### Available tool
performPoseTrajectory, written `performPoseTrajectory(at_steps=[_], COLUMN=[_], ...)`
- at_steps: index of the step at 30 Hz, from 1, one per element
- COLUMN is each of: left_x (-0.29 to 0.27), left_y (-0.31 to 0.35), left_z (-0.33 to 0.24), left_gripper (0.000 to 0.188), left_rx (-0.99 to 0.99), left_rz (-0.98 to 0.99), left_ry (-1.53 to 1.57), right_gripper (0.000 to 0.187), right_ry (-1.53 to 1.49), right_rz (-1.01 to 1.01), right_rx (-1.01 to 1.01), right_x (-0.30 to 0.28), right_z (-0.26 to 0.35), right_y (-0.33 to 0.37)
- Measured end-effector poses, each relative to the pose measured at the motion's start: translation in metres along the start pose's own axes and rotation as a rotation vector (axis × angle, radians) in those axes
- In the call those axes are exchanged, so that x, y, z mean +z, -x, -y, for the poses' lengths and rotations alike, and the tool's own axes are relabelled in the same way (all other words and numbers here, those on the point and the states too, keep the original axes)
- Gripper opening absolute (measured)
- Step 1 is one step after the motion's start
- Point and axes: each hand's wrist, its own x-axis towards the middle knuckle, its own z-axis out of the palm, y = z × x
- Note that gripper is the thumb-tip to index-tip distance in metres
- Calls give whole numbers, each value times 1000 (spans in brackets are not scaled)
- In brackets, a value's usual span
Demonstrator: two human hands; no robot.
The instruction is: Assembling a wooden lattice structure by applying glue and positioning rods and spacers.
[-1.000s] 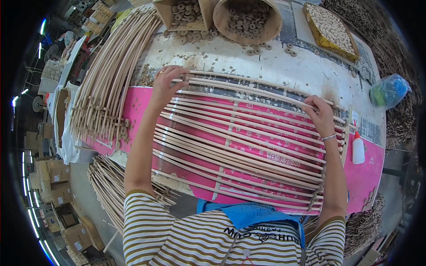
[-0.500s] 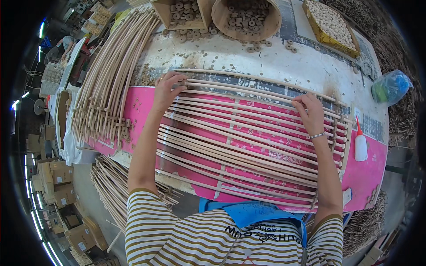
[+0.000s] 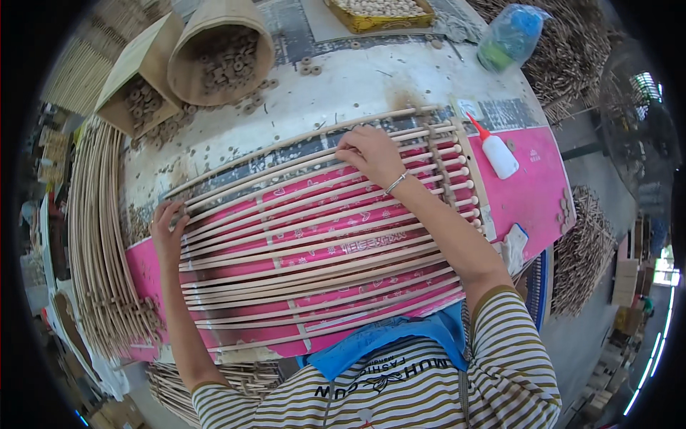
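Head view: pale rods [image 3: 321,281] lie side by side over a pink sheet [image 3: 537,175], white bottle [image 3: 501,158] just beyond their knobbed right ends. Left hand [image 3: 168,227] curled at the upper rods' left ends, grip cannot be told; right hand [image 3: 375,155] narrow, thumb and fingertips pinched on an upper rod.

Grey floor [image 3: 580,342] beside worn white-topped bench [image 3: 321,89], brown boxes [image 3: 626,282] at right, white strip lights [image 3: 669,314] glow near right edge.
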Motion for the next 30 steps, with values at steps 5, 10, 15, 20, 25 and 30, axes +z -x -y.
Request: performPoseTrajectory(at_steps=[5,10,15,20,25,30], left_x=[-2,-2,2,-13,5,3], left_y=[2,2,-3,6,5,5], left_z=[-7,-8,-3,-5,2,-12], left_gripper=[38,38,38,37,37,37], left_rx=[11,2,20,21,48,47], left_rz=[-8,-7,-5,-29,-81,-122], left_ry=[-23,-47,-36,-61,-65,-82], right_gripper=[17,18,18,17,13,11], right_ry=[11,19,26,34,72,7], right_rz=[-22,-8,-5,13,17,34], right_rx=[-4,9,1,-30,-84,-87], right_x=[4,0,-1,9,-2,-15], right_z=[0,4,3,9,6,12], right_y=[4,5,3,-4,0,1])
